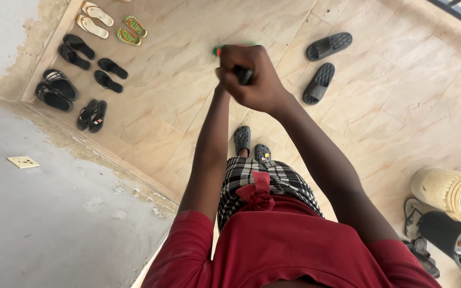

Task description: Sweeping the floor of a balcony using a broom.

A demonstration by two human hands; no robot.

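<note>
Both my arms reach out in front of me over a tiled floor (177, 85), and the hands meet. My right hand (254, 80) is clenched in a fist around a small dark object (244, 76), with a green and red tip (218, 51) showing just past the knuckles. My left hand (220, 80) is almost wholly hidden behind the right one; only its edge at the wrist shows, so its grip is unclear. Below the hands I see my feet in dark clogs (242, 140), a checked skirt and a red top.
Several pairs of sandals (76, 80) lie in rows by the wall at upper left. Two dark slides (324, 64) lie at upper right. A cream bucket (449, 194) and a black bin (454, 237) stand at the right. A wall socket (22, 161) sits on the grey wall.
</note>
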